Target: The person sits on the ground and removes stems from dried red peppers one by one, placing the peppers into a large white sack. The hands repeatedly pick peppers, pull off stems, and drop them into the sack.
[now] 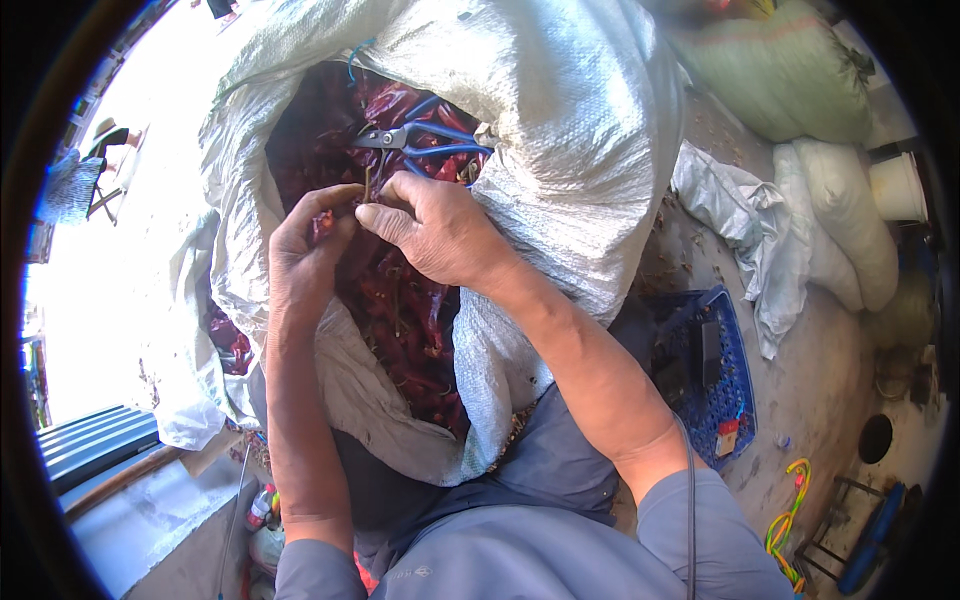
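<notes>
My left hand (pixel 300 247) holds a dried red chili (pixel 322 225), part of it showing between thumb and curled fingers. The thumb and forefinger of my right hand (pixel 450 229) meet the left fingertips at a thin chili stem (pixel 367 184) that points up. Both hands are over the mouth of a white woven sack (pixel 577 202), its rim rolled down. Many dried red chilies (pixel 405 315) fill it. Just beyond my fingers, pruning shears (pixel 382 139) with blue handles lie on the chilies. Another blue handle shows behind them.
At the right, a blue plastic basket (pixel 731 360) holds dark items and a small red box. Full sacks (pixel 780 67) and a white bucket (pixel 898 187) stand behind. On the left are more chilies (pixel 229 337), a bottle (pixel 260 507) and a seated person (pixel 105 146).
</notes>
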`<state>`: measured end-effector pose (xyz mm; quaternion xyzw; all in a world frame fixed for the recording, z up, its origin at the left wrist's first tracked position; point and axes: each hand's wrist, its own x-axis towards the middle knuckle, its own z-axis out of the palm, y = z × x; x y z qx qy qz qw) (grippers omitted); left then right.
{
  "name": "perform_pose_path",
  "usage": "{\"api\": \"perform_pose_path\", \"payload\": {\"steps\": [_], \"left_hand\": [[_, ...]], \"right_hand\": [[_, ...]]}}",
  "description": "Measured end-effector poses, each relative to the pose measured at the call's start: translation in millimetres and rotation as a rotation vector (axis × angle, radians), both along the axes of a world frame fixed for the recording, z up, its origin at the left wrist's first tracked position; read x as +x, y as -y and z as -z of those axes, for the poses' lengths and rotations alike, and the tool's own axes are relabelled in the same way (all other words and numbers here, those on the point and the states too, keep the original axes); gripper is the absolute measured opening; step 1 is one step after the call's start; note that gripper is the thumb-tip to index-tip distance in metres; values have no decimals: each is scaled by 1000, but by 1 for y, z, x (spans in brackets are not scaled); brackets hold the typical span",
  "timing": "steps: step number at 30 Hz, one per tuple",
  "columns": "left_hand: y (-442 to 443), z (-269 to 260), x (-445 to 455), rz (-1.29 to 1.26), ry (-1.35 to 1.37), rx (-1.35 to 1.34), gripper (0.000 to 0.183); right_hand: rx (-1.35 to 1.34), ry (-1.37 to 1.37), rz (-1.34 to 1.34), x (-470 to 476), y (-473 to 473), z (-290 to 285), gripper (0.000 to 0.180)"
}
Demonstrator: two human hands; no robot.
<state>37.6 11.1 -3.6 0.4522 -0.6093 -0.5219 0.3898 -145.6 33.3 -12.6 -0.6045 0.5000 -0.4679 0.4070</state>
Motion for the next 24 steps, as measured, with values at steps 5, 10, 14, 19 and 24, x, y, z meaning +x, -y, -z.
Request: {"api": "perform_pose_path", "payload": {"steps": [5, 10, 14, 19, 24], "left_hand": [[-3, 0, -8, 8, -98, 119, 29], [1, 8, -7, 20, 8, -63, 27], [-3, 2, -6, 63, 209, -224, 29], [-3, 0, -5, 80, 297, -266, 25], [-5, 0, -11, 19, 334, -246, 20]], "right_hand": [[-4, 29, -16, -2, -2, 1, 27], [-206, -104, 91, 3, 0, 8, 31], [-197, -206, 66, -1, 2, 2, 41], [-341, -390, 64, -5, 5, 2, 37], [-517, -653, 161, 0, 4, 7, 28]]}}
